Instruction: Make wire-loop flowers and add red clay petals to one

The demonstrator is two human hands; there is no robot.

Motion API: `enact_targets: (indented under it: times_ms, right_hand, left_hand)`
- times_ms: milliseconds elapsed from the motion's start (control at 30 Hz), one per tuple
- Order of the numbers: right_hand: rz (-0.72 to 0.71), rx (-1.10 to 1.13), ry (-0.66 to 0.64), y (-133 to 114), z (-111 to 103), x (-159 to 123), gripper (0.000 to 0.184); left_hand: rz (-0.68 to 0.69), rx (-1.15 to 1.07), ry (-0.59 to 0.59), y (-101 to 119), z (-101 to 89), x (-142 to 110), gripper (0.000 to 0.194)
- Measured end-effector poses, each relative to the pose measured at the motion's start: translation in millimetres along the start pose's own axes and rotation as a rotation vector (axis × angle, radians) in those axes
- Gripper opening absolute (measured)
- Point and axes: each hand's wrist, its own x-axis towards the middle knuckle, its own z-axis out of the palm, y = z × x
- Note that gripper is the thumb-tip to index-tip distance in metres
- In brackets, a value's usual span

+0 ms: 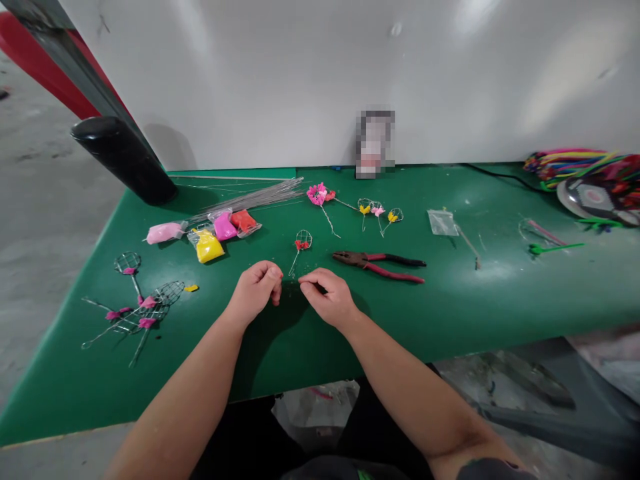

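My left hand is closed, thumb pressed against the curled fingers, and a tiny bit of red clay shows at its fingertips. Opposite it, my right hand pinches thumb and forefinger together; whatever lies between them is too small to make out. A short gap separates the two hands. Just beyond them lies a small wire-mesh piece with red clay at its neck and a thin wire stem. Pliers with red and black handles lie to the right of it.
Bags of pink, yellow and red clay lie at left beside thin wires. Wire-mesh pieces with pink clay lie near left. A pink clay flower is behind. Colourful pipe cleaners sit far right.
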Motion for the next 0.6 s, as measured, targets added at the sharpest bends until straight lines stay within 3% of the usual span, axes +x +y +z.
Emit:
enact_targets:
  times_ms: [100, 167, 333, 467, 600]
  right_hand:
    - [0.012, -0.003, -0.001, 1, 0, 0, 0.013]
    - [0.013, -0.002, 0.001, 1, 0, 0, 0.013]
    - [0.044, -0.006, 0.013, 4, 0, 2, 0.013]
    - [0.095, -0.003, 0.012, 5, 0, 2, 0.013]
    - [0.108, 0.013, 0.006, 5, -1, 2, 0.013]
  left_hand:
    - [0.004, 0.021, 0.055, -2, -2.0, 2, 0.022]
    - [0.029, 0.149, 0.095, -4, -4.2, 5, 0.020]
    - [0.309, 0.755, 0.132, -14, -10.5, 10, 0.022]
    - [0.350, 1.133, 0.201, -20, -15.4, 12, 0.034]
    - [0.336, 1.342, 0.084, -20, -16.6, 5, 0.039]
